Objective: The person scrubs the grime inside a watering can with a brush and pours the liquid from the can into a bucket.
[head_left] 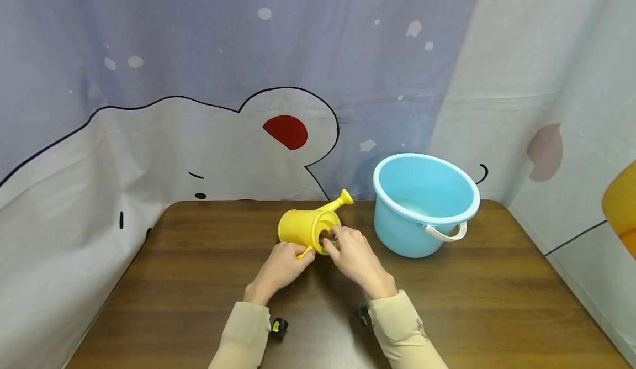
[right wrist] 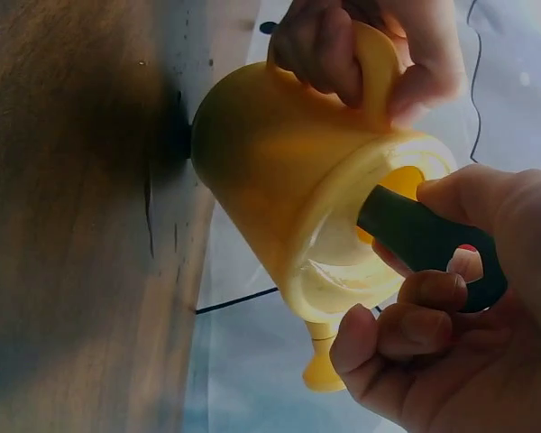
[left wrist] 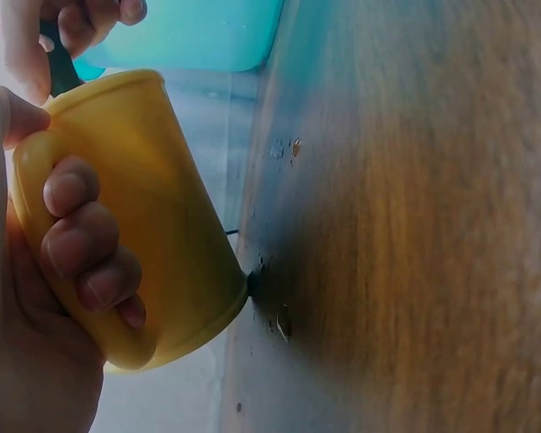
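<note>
A yellow watering can (head_left: 299,226) is tipped on its side above the wooden table, its mouth toward the right and its spout pointing up right in the head view. The left hand (head_left: 283,267) grips the can's handle, fingers curled through the loop in the left wrist view. Between thumb and fingers, the right hand (head_left: 359,254) holds a dark green handle (right wrist: 424,239) with a hole near its end. The far end of that tool reaches into the can's mouth and is hidden, so its kind cannot be told.
A light blue bucket (head_left: 397,231) with a white handle stands on the table (head_left: 472,302) to the right of the hands. Small water drops (left wrist: 284,322) lie on the tabletop. A printed curtain (head_left: 199,137) hangs behind. Something yellow-orange (head_left: 623,209) shows at the right edge.
</note>
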`<state>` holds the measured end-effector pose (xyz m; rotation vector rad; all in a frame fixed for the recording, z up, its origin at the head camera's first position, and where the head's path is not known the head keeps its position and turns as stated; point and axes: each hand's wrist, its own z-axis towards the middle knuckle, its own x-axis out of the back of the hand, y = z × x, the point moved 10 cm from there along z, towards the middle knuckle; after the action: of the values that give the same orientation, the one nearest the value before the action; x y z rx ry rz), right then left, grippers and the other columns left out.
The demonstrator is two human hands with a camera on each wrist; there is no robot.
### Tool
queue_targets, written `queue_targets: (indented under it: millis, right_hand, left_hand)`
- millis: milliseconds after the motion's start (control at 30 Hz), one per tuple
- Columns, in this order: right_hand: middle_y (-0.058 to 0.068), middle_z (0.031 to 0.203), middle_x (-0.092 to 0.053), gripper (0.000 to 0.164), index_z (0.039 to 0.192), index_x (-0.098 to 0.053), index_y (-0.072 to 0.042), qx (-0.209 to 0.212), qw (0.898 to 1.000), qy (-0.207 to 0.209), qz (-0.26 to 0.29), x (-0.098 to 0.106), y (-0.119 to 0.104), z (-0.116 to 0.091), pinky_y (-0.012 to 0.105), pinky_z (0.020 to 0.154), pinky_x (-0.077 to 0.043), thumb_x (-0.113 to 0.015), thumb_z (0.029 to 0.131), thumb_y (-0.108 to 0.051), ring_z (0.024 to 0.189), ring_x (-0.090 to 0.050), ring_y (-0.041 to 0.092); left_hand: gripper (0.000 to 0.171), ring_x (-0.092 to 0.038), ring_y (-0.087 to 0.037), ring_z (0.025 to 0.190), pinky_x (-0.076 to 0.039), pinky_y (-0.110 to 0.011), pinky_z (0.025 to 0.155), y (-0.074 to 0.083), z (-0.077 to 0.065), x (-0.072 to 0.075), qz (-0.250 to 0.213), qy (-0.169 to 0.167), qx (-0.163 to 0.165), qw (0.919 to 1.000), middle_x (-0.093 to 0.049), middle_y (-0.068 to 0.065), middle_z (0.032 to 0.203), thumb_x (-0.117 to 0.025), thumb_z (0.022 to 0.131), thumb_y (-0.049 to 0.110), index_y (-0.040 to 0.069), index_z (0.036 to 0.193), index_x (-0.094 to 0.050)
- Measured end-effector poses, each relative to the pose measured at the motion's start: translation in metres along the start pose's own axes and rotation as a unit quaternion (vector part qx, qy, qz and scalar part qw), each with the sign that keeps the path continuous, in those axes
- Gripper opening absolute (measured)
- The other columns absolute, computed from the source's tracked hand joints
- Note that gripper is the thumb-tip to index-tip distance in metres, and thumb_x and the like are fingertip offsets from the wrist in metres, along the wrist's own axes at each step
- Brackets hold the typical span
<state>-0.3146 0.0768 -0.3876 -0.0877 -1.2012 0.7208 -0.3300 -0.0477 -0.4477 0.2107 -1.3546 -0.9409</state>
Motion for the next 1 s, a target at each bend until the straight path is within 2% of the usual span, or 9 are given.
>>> queue_targets:
  millis: [267,633,767,1000]
  right_hand:
    - [-0.003,0.073,-0.059,0.006,0.085,-0.065,-0.009,-0.008,1.000,0.000,0.011,0.015,0.003,0.000,0.029,0.057,-0.042,-0.063,0.087,-0.014,0.060,-0.048,0.013]
    - [0.000,0.082,-0.066,0.007,0.085,-0.068,-0.010,-0.023,0.999,0.015,0.034,0.035,0.003,-0.002,0.032,0.062,-0.046,-0.063,0.087,-0.014,0.067,-0.055,0.014]
    - [0.002,0.084,-0.067,0.008,0.087,-0.069,-0.008,-0.028,0.999,0.016,0.038,0.034,0.003,-0.001,0.033,0.063,-0.046,-0.063,0.088,-0.014,0.068,-0.056,0.015]
    - [-0.003,0.073,-0.057,0.009,0.085,-0.065,-0.010,-0.017,0.999,0.009,0.041,0.020,0.003,0.000,0.029,0.057,-0.042,-0.062,0.092,-0.016,0.061,-0.049,0.013]
  left_hand:
    - [0.041,-0.028,-0.003,0.046,-0.026,-0.022,0.048,0.000,0.000,0.000,0.001,-0.001,0.001,1.0000,-0.029,0.013,0.051,-0.057,0.093,0.027,0.018,0.055,-0.044]
    - [0.041,-0.030,-0.003,0.046,-0.027,-0.023,0.047,-0.003,-0.001,-0.002,-0.009,-0.011,0.013,0.9998,-0.031,0.012,0.051,-0.056,0.094,0.030,0.019,0.056,-0.045]
    - [0.041,-0.030,-0.003,0.046,-0.027,-0.023,0.047,-0.003,-0.001,-0.002,-0.011,-0.011,0.013,0.9998,-0.032,0.013,0.051,-0.056,0.094,0.030,0.019,0.056,-0.045]
    - [0.042,-0.029,-0.003,0.046,-0.027,-0.022,0.047,-0.003,0.000,-0.002,-0.004,-0.008,0.011,0.9999,-0.031,0.013,0.050,-0.056,0.094,0.031,0.019,0.055,-0.045]
